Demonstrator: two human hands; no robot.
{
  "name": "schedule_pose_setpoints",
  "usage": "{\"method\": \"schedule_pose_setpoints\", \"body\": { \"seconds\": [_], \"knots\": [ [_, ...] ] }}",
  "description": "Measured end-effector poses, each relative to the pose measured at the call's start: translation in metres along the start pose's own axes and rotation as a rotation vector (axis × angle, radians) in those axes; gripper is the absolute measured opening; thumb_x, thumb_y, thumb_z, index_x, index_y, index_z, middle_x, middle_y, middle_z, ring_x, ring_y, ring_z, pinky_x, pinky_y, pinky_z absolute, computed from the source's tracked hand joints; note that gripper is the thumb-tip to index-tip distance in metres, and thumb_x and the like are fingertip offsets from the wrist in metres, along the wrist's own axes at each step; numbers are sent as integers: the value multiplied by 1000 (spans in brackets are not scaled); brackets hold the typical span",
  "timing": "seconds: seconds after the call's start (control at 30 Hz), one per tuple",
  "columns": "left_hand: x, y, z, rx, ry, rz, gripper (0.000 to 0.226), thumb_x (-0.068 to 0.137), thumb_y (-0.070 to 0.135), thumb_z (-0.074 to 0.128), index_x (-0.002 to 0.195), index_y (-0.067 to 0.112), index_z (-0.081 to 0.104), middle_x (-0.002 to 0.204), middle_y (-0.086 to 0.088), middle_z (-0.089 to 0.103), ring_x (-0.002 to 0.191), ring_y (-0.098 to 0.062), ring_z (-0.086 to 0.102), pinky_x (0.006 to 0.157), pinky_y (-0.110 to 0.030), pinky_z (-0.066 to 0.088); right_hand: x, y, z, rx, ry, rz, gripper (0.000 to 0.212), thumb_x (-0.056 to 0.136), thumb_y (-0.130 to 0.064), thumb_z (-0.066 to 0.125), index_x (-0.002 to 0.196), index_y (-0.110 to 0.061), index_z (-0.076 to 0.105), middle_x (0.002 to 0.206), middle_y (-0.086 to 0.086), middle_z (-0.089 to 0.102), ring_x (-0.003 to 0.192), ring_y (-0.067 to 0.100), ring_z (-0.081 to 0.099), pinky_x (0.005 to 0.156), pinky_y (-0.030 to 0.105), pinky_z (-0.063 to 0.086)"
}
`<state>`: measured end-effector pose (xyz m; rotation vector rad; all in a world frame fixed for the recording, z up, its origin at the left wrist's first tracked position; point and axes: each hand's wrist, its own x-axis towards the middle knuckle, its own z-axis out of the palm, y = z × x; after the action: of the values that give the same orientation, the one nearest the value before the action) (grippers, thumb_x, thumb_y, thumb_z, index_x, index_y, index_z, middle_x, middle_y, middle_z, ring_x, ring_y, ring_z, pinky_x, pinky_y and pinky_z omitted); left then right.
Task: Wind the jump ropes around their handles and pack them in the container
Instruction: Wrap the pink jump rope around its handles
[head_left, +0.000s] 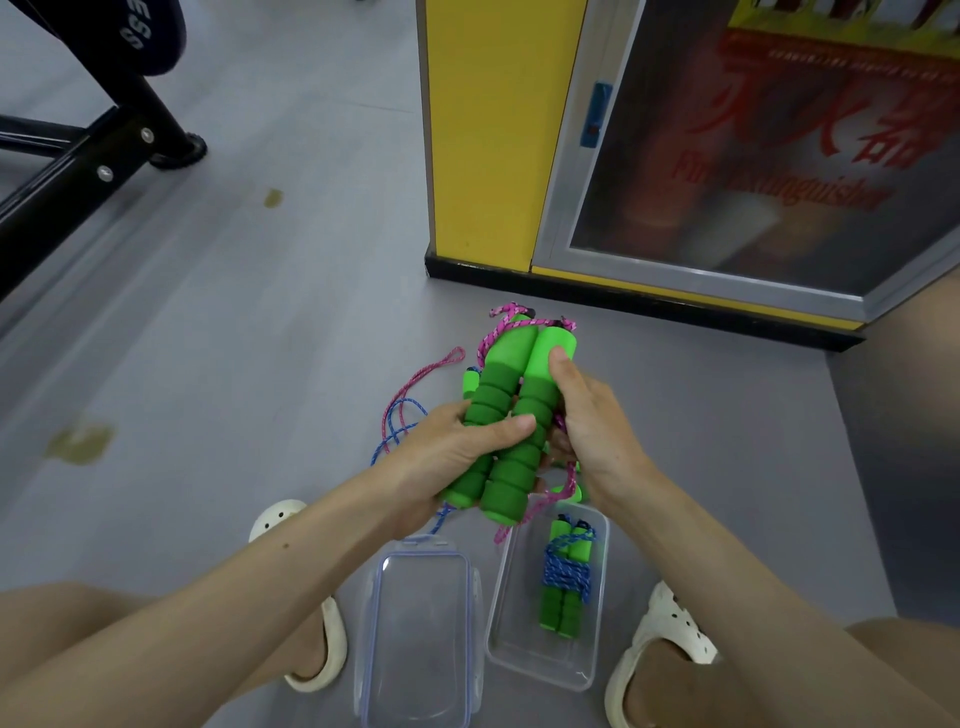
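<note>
Two handles (511, 415) lie side by side between your left hand (452, 457) and right hand (597, 431). Nearer you, the lid (418, 634) lies left of the container (540, 671), with a wound rope (566, 574) inside.

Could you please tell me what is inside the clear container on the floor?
One jump rope lies in the container, its green handles side by side, blue cord wound round them. The far edge is hidden behind the held handles and pink cord.

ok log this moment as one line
left hand: grips green handles | right hand: holds same handles | pink rope: loose, unwound | container: open, blue rope bundle inside | lid: off, beside it
</note>
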<state>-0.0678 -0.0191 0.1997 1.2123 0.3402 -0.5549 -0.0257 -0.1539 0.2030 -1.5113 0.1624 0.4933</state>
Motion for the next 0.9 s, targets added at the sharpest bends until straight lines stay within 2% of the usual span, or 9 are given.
{"method": "schedule_pose_setpoints", "body": {
  "seconds": [0.07,0.17,0.3,0.43,0.5,0.57,0.73,0.83,0.9],
  "knots": [
    [1,0,-1,15,4,-2,46,75,18,70,115,-3,62,104,-23,69,85,-31,69,72,-36,58,1,0,-1,-10,2,-10,44,99,-40,39,106,-3,62,84,6,72,69,11,69,55,19,51],
    [3,3,-5,64,61,22,33,80,11,71,111,0,64,98,-21,71,83,-31,69,78,-42,58,2,-1,-5,-96,3,-37,43,98,-42,40,93,-3,58,49,-5,52,39,8,43,41,21,33],
    [5,10,-15,102,140,39,25,81,9,71,106,2,66,93,-19,71,77,-30,68,77,-43,58,10,-3,-19,-261,-76,52,56,92,-52,45,90,0,65,54,4,55,44,11,41,48,22,38],
    [6,15,-26,147,197,69,26,81,8,72,106,4,67,93,-19,71,78,-29,68,74,-39,57,10,-3,-27,-308,-141,62,21,94,-19,56,97,-2,67,53,2,53,43,10,36,44,18,30],
    [5,16,-26,212,204,95,21,80,7,73,100,7,68,85,-13,72,73,-26,68,67,-34,57,10,-2,-27,-283,-128,58,18,96,-13,52,91,-6,67,51,2,51,40,9,31,43,19,25],
    [6,17,-25,311,226,148,16,80,6,74,94,12,69,80,-8,71,68,-21,68,60,-30,56,11,0,-26,-253,-113,64,23,98,-14,48,86,-8,66,51,5,51,39,9,29,43,20,24],
    [10,16,-23,549,319,236,16,77,15,77,87,22,67,81,-3,71,68,-14,67,61,-23,54,12,2,-21,-202,-74,79,24,99,-15,47,88,-4,66,48,5,50,34,8,28,42,21,25],
    [8,13,-20,971,472,294,25,78,33,75,100,25,65,83,9,65,81,-20,64,66,-29,47,11,5,-18,-221,-119,100,24,97,-18,51,91,1,65,48,5,50,34,8,28,40,20,23],
    [6,12,-16,1219,583,350,35,83,40,67,115,30,59,87,8,62,86,-24,61,64,-29,37,9,5,-15,-247,-144,110,24,96,-18,54,92,4,65,52,6,54,37,8,36,41,18,30]
  ]
}}
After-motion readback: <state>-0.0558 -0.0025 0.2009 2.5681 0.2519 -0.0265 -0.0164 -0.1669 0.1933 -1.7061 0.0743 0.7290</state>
